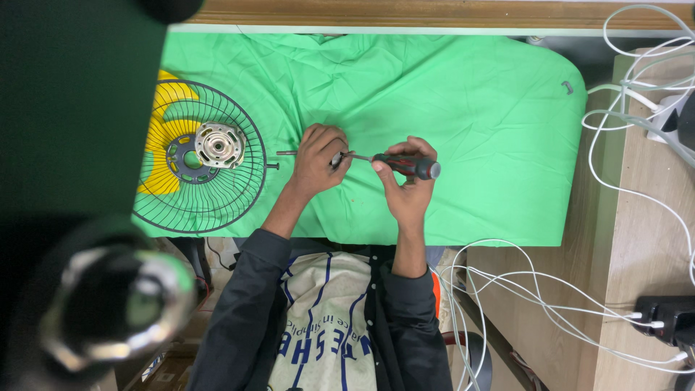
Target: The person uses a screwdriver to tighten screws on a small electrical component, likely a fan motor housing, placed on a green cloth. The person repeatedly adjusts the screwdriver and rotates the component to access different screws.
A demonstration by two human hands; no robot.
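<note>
My left hand [317, 158] is closed around a small metal part with a thin shaft [287, 153] sticking out to the left, held just above the green cloth [449, 94]. My right hand [407, 190] grips a screwdriver [411, 166] with a red and black handle, lying level. Its tip meets the part at my left fingers. Most of the part is hidden by my fingers.
A black wire fan grille [217, 206] lies at the cloth's left end with yellow blades [161, 137] and a metal motor housing [218, 145] on it. White cables [630, 108] and a black adapter [666, 318] crowd the wooden bench on the right. A blurred dark object [72, 145] fills the left foreground.
</note>
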